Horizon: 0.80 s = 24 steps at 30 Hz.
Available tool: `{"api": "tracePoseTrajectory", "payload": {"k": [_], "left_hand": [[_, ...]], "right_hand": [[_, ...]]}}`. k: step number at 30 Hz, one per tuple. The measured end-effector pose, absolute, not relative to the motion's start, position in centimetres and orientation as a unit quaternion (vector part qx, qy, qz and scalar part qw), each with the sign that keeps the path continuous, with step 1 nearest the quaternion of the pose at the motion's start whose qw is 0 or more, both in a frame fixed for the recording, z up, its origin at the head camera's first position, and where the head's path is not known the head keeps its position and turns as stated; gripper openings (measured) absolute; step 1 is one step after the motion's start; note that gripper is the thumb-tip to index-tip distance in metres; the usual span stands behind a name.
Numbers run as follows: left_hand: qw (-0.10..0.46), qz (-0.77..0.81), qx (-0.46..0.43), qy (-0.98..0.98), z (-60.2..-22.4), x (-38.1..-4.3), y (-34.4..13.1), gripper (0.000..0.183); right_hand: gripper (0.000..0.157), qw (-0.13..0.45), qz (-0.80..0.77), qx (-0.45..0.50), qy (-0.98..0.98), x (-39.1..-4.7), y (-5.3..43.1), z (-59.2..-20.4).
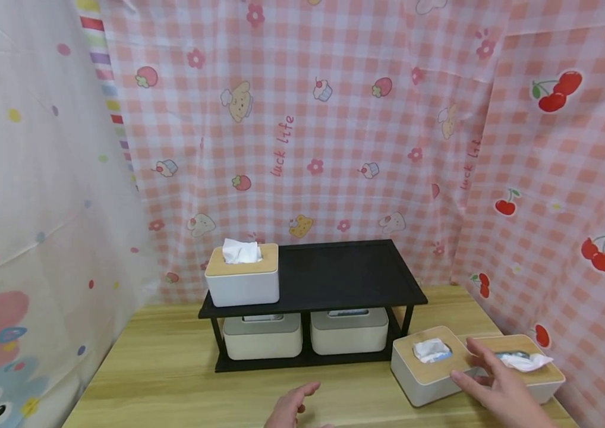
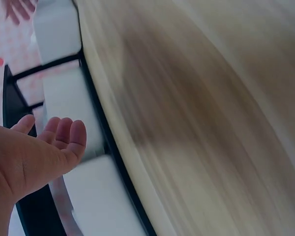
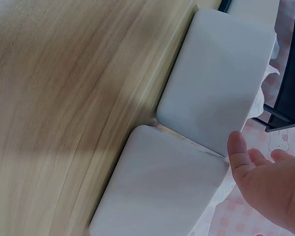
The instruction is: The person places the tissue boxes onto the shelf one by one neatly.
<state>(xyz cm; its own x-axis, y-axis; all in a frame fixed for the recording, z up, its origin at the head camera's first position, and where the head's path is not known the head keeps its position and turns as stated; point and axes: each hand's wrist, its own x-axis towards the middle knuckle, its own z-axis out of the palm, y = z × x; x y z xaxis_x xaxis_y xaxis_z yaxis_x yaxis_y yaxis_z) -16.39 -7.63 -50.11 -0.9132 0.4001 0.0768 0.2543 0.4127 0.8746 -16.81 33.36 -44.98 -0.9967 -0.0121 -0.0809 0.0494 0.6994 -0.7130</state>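
In the head view, my right hand hovers at the edge between two wood-lidded white tissue boxes. The nearer-left tissue box stands at an angle, its thumb side close to my fingers; whether they touch it I cannot tell. Beside it on the right is the other tissue box, partly behind my hand. The right wrist view shows the thumb by the boxes' meeting corner. My left hand, fingers loosely bent and holding nothing, hangs in front of the black two-tier rack.
A wood-lidded tissue box stands on the rack's top left. Below, a grey-lidded tissue box and another grey-lidded tissue box sit on the lower tier. Patterned curtains enclose the wooden table at the back and sides.
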Motion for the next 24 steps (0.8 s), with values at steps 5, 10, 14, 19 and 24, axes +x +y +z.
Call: {"api": "tracePoseTrajectory", "payload": {"k": [5, 10, 14, 19, 24], "left_hand": [[0.074, 0.457, 0.265, 0.846, -50.9, -17.4, -5.3, 0.065], [0.119, 0.442, 0.243, 0.855, -53.3, -19.2, -2.0, 0.066], [0.158, 0.424, 0.228, 0.862, -59.0, -22.9, 1.1, 0.067], [0.207, 0.415, 0.203, 0.862, -62.0, -25.3, 4.4, 0.066], [0.233, 0.407, 0.167, 0.867, -55.5, -22.2, 6.1, 0.066]], "right_hand": [[0.091, 0.043, -0.386, 0.014, 0.921, -17.1, 33.1, -45.2], [0.091, 0.033, -0.381, 0.008, 0.924, -17.2, 32.9, -45.3], [0.088, 0.030, -0.384, 0.001, 0.923, -17.3, 32.9, -45.4], [0.091, 0.042, -0.371, 0.010, 0.928, -17.5, 33.0, -45.2], [0.097, 0.054, -0.365, 0.016, 0.929, -17.9, 33.1, -44.8]]}}
